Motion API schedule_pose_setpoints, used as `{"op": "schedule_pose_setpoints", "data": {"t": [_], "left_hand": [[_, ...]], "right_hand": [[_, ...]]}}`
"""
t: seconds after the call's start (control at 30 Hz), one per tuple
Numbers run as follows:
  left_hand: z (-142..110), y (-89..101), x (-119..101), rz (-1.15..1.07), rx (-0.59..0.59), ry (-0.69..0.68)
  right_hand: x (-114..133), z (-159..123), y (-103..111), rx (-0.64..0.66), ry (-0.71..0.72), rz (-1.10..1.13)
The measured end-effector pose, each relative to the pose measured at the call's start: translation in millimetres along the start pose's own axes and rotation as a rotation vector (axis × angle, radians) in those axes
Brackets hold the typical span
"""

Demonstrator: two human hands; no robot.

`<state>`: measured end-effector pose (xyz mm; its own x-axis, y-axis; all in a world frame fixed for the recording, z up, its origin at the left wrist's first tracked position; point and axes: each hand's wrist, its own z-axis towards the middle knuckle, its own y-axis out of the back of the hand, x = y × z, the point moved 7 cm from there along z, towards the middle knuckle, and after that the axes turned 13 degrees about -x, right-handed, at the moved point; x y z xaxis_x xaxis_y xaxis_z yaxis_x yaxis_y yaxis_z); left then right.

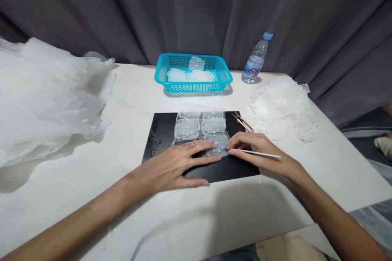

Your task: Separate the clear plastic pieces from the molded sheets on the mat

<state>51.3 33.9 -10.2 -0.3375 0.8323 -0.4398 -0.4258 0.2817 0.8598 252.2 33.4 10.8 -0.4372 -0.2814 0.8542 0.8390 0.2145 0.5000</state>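
Observation:
A translucent sheet of rounded rectangular pieces (187, 128) lies on a black mat (162, 126) in the middle of the table. My left hand (190, 159) rests flat with fingers spread, its fingertips on the lower part of the sheet. In my right hand (249, 147) a thin white stick-like tool (257, 153) is pinched. The tool's tip touches the right edge of the lower right piece (218, 142), or sits very close to it. Just beyond my right hand, pink-handled thread snips (243, 122) lie at the mat's upper right edge.
Behind the mat stands a turquoise basket (196, 87) with several translucent pieces inside. A water bottle (255, 60) stands to its right. White translucent scraps (281, 108) are heaped at right, and a large pile of translucent sheets (49, 94) covers the left. Grey curtain (190, 12) hangs behind.

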Motion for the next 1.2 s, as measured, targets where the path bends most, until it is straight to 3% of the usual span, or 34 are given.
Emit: {"op": "schedule_pose_setpoints", "data": {"t": [0.23,0.5,0.73,0.93,1.2], "left_hand": [[1,6.3,9,0.123,0.028,0.003],[-2,5.9,-1,0.084,-0.053,0.036],[-4,-2.4,-1,0.131,-0.069,0.046],[-1,2.4,-3,0.165,-0.119,0.012],[3,5.5,-2,0.121,-0.109,0.062]], "right_hand": [[-4,5,-1,-0.122,-0.003,-0.025],[5,5,-10,-0.073,0.186,-0.061],[-1,7,-10,-0.008,0.124,-0.049],[1,7,-7,0.002,0.11,-0.021],[6,8,-11,0.038,0.212,-0.034]]}}
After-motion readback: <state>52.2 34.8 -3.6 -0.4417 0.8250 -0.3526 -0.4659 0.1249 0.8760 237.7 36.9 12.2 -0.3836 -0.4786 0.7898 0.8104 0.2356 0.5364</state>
